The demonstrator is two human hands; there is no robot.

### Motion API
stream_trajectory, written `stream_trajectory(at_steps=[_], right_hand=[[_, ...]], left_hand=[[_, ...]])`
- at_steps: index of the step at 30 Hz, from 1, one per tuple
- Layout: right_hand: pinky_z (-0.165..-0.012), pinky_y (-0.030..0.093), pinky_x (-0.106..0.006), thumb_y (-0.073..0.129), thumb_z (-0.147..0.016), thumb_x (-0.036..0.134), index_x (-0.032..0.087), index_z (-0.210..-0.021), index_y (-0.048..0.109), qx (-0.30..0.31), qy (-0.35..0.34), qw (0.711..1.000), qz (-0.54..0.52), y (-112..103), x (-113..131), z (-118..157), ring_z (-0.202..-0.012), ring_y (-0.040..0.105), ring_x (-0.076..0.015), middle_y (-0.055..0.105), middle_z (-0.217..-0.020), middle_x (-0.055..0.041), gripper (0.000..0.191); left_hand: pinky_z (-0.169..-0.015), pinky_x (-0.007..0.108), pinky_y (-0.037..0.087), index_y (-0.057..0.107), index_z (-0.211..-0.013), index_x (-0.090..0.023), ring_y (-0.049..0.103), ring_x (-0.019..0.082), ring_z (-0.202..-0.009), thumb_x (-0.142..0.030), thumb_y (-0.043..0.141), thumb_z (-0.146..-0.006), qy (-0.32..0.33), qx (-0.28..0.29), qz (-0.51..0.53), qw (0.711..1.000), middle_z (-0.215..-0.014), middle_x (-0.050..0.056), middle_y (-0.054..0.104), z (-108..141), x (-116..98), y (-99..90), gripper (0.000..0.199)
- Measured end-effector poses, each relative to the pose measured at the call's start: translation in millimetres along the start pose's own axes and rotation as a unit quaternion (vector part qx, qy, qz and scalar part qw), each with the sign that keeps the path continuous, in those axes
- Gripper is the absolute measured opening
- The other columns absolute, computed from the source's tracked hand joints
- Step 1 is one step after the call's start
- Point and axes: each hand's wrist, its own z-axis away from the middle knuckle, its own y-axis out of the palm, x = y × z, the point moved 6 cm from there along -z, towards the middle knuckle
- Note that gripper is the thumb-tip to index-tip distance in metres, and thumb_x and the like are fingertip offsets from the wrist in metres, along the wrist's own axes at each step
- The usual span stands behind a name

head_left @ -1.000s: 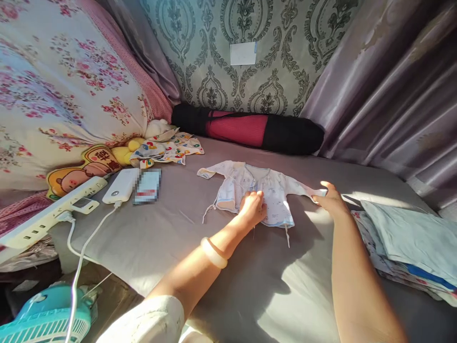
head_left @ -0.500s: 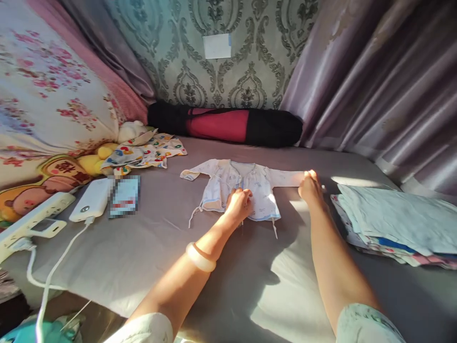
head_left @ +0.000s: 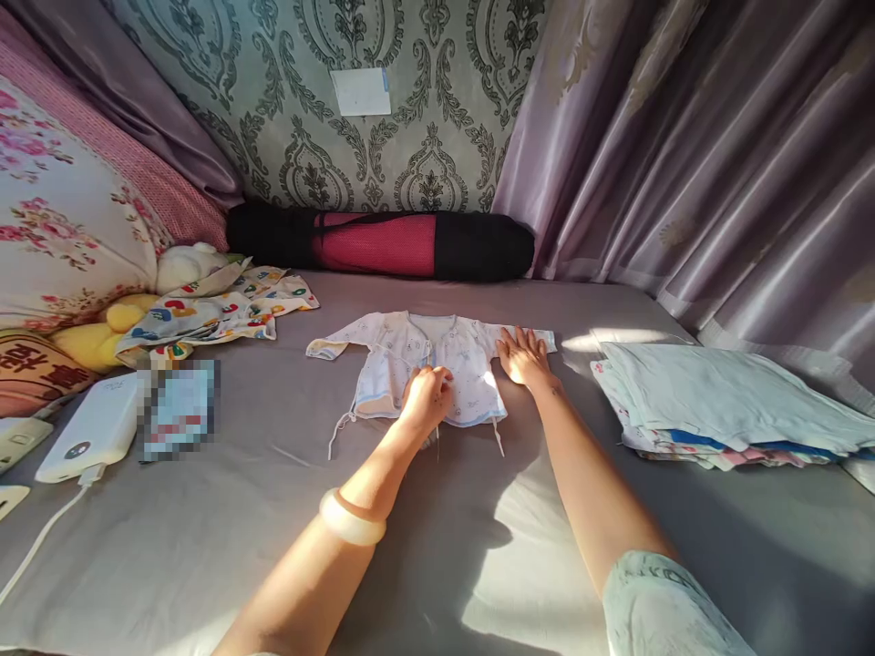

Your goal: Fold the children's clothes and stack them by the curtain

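A small white baby shirt [head_left: 468, 364] with blue edging and loose ties lies spread on a grey sheet, both sleeves out to the sides. My left hand [head_left: 427, 397], a pale bangle [head_left: 352, 517] on its wrist, is closed on the shirt's front near the middle. Flat on the right sleeve rests my right hand [head_left: 525, 357], its fingers spread; the cuff shows beyond the fingertips.
Folded clothes [head_left: 738, 401] are stacked at the right. A black and red roll [head_left: 375, 244] lies along the wall. At the left are a patterned cloth [head_left: 219, 310], a white power bank [head_left: 96, 428] with its cable, and soft toys [head_left: 88, 344].
My right hand has let go of the sleeve's end, moved inward and opened flat on the sleeve. My left hand stays closed at the shirt's front. The view has turned to the right.
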Motion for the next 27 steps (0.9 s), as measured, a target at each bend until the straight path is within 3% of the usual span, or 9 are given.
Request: stream_trajectory(at_steps=[5,8,11,13,16,18,21,24,27], right_hand=[[-0.117,0.019,-0.054,0.013,-0.101,0.046,0.022,-0.156,0.031,0.032,0.023,0.999,0.008,3,-5,2,-0.148,0.022,-0.0355,0.026,-0.162,-0.0121,0.062],[-0.116,0.022,-0.054,0.017,-0.101,0.046,0.023,-0.155,0.031,-0.01,0.028,0.999,0.021,-1,-4,3,-0.149,0.02,-0.0339,0.02,-0.164,-0.0125,0.061],[-0.115,0.021,-0.057,0.019,-0.1,0.046,0.015,-0.155,0.03,-0.063,0.053,0.996,0.022,-3,-8,2,-0.149,0.017,-0.0353,0.022,-0.162,-0.0189,0.064],[-0.114,0.02,-0.062,0.02,-0.099,0.045,0.008,-0.152,0.034,-0.052,0.083,0.995,0.01,-1,-13,0,-0.146,0.024,-0.0375,0.031,-0.156,-0.0247,0.067],[-0.109,0.027,-0.065,0.034,-0.098,0.047,0.015,-0.143,0.051,-0.066,0.086,0.994,-0.02,-10,-18,-4,-0.138,0.038,-0.039,0.045,-0.148,-0.0232,0.058],[-0.104,0.04,-0.056,0.05,-0.096,0.044,0.026,-0.131,0.061,-0.11,0.056,0.991,-0.046,-26,-15,-8,-0.129,0.05,-0.0337,0.053,-0.141,-0.0166,0.041],[-0.091,0.053,-0.04,0.061,-0.094,0.038,0.028,-0.121,0.062,-0.137,0.021,0.988,-0.067,-46,0,-18,-0.112,0.06,-0.023,0.058,-0.131,-0.0088,0.029],[-0.088,0.054,-0.038,0.061,-0.095,0.038,0.025,-0.122,0.061,-0.143,-0.01,0.986,-0.085,-51,31,-35,-0.108,0.061,-0.0207,0.059,-0.128,-0.0077,0.03],[-0.089,0.054,-0.038,0.06,-0.095,0.037,0.025,-0.122,0.061,-0.142,-0.051,0.982,-0.11,-42,85,-57,-0.108,0.061,-0.0204,0.059,-0.128,-0.0075,0.029]], left_hand=[[-0.089,0.03,0.048,0.072,-0.105,-0.017,0.063,0.021,-0.095,-0.009,0.051,-0.081,0.001,0.007,0.01,1.0,-0.099,0.01,0.069,-1,-1,-1.2,0.033],[-0.086,0.027,0.049,0.071,-0.107,-0.016,0.065,0.019,-0.09,-0.01,0.052,-0.081,0.001,0.028,0.031,0.999,-0.093,0.008,0.071,-3,-3,-5.5,0.033],[-0.077,0.024,0.049,0.071,-0.109,-0.015,0.066,0.017,-0.081,-0.014,0.051,-0.084,-0.01,0.037,0.074,0.997,-0.086,0.005,0.073,-7,-2,-20.0,0.032],[-0.072,0.022,0.048,0.072,-0.104,-0.018,0.066,0.016,-0.078,-0.017,0.05,-0.086,-0.028,0.008,0.101,0.994,-0.084,0.004,0.073,-11,5,-38.6,0.029],[-0.068,0.022,0.047,0.074,-0.097,-0.019,0.066,0.015,-0.074,-0.02,0.052,-0.085,-0.072,-0.061,0.142,0.985,-0.081,0.002,0.072,-18,30,-73.0,0.025],[-0.069,0.023,0.048,0.074,-0.098,-0.018,0.065,0.015,-0.074,-0.022,0.053,-0.085,-0.101,-0.112,0.167,0.974,-0.081,0.002,0.072,-22,56,-95.8,0.025],[-0.076,0.027,0.051,0.072,-0.104,-0.016,0.066,0.018,-0.082,-0.023,0.052,-0.087,-0.159,-0.206,0.169,0.951,-0.09,0.005,0.072,-21,103,-126.0,0.027],[-0.09,0.035,0.049,0.067,-0.111,-0.014,0.063,0.024,-0.102,-0.022,0.052,-0.086,-0.258,-0.274,0.098,0.921,-0.106,0.012,0.069,-10,147,-143.2,0.03],[-0.098,0.044,0.043,0.063,-0.116,-0.016,0.053,0.032,-0.12,-0.026,0.056,-0.085,-0.351,-0.282,0.037,0.892,-0.122,0.017,0.062,0,173,-144.9,0.033]])
